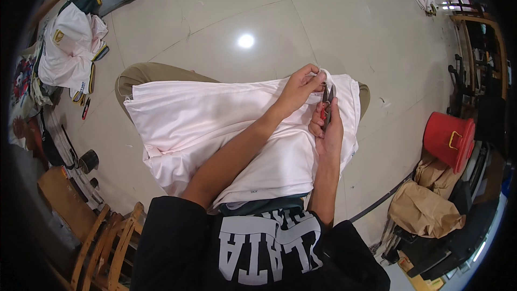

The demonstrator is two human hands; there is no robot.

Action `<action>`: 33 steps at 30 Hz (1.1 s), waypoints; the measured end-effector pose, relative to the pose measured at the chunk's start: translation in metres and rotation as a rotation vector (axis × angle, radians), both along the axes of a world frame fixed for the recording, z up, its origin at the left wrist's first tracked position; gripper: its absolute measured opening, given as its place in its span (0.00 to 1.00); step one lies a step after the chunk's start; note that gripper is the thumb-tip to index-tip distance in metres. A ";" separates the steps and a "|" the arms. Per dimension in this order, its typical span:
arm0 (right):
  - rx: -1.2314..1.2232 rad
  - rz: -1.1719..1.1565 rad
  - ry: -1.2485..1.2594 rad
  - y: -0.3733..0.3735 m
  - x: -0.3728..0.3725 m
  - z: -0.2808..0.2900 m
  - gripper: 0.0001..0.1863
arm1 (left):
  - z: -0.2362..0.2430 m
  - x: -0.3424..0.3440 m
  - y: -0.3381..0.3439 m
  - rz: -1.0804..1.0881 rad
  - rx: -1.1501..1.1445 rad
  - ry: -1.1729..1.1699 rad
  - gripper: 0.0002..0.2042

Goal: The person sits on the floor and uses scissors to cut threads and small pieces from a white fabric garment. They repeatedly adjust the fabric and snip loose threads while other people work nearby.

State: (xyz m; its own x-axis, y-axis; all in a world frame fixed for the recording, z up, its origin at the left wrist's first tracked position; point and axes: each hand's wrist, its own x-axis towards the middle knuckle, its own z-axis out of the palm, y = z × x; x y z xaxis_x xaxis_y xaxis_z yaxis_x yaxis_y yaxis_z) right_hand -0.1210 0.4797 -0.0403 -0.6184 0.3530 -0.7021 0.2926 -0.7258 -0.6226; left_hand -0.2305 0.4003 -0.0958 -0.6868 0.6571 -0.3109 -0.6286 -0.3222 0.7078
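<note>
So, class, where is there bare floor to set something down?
Mostly bare floor lies beyond the pale cloth, right of the white shirt, and between the cloth and the red bucket. Lower left, wooden furniture crowds it; lower right, the paper bag.

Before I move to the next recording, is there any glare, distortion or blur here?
Head view: a round glare spot on the tiled floor; head view: floor seams bow, and the left and right edges fall to black; head view: no obvious blur on the scissors.
</note>
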 end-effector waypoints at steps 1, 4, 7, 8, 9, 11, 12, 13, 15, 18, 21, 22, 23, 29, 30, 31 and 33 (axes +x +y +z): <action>0.004 0.010 0.015 0.001 -0.001 -0.001 0.24 | 0.001 0.000 0.000 -0.003 0.008 0.000 0.11; 0.013 0.007 -0.010 0.001 -0.001 -0.002 0.24 | 0.003 0.000 -0.001 -0.012 -0.016 -0.008 0.11; 0.034 0.010 -0.019 0.001 -0.003 -0.004 0.24 | 0.001 -0.001 -0.002 -0.013 0.018 0.013 0.10; 0.034 0.019 -0.019 0.001 -0.004 -0.003 0.24 | 0.000 0.000 -0.002 -0.013 0.043 0.025 0.10; 0.034 0.029 -0.019 0.002 -0.006 -0.002 0.24 | 0.001 0.000 -0.002 -0.015 0.041 0.021 0.10; 0.020 0.039 -0.013 0.003 -0.005 -0.003 0.24 | 0.004 -0.001 -0.002 -0.022 0.037 0.012 0.11; 0.008 0.040 -0.004 0.005 -0.005 -0.005 0.24 | 0.003 -0.001 -0.002 -0.025 0.028 0.015 0.11; -0.004 0.040 0.004 0.006 -0.005 -0.006 0.23 | 0.002 -0.001 -0.001 -0.029 0.020 0.017 0.11; -0.006 0.047 0.002 0.008 -0.006 -0.007 0.23 | 0.000 -0.001 -0.002 -0.048 0.006 0.038 0.12; 0.014 0.043 -0.017 0.007 -0.010 -0.006 0.23 | -0.003 -0.002 -0.004 -0.079 -0.005 0.067 0.16; -0.005 0.062 0.011 0.010 -0.008 -0.008 0.23 | -0.002 -0.002 -0.003 -0.066 0.005 0.041 0.14; -0.020 0.073 0.031 0.011 -0.008 -0.009 0.23 | -0.003 -0.002 -0.001 -0.057 0.017 0.026 0.12; -0.024 0.075 0.031 0.012 -0.007 -0.009 0.24 | -0.003 -0.002 -0.001 -0.047 0.028 0.012 0.11; -0.062 0.096 0.051 0.014 -0.008 -0.010 0.24 | -0.003 -0.002 -0.003 -0.083 0.033 0.066 0.18; -0.067 0.102 0.058 0.015 -0.008 -0.011 0.24 | -0.003 -0.002 -0.003 -0.089 0.030 0.071 0.18; -0.072 0.108 0.066 0.016 -0.008 -0.012 0.24 | -0.003 -0.002 -0.003 -0.096 0.027 0.075 0.18; -0.085 0.086 0.067 0.016 -0.008 -0.011 0.22 | -0.003 -0.002 -0.004 -0.099 0.023 0.075 0.19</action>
State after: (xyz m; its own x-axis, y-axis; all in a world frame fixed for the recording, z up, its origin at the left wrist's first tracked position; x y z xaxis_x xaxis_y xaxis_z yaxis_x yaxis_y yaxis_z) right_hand -0.1290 0.4956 -0.0508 -0.6905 0.2380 -0.6830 0.3152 -0.7509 -0.5803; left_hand -0.2330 0.3967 -0.0986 -0.6389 0.7292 -0.2450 -0.6035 -0.2776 0.7475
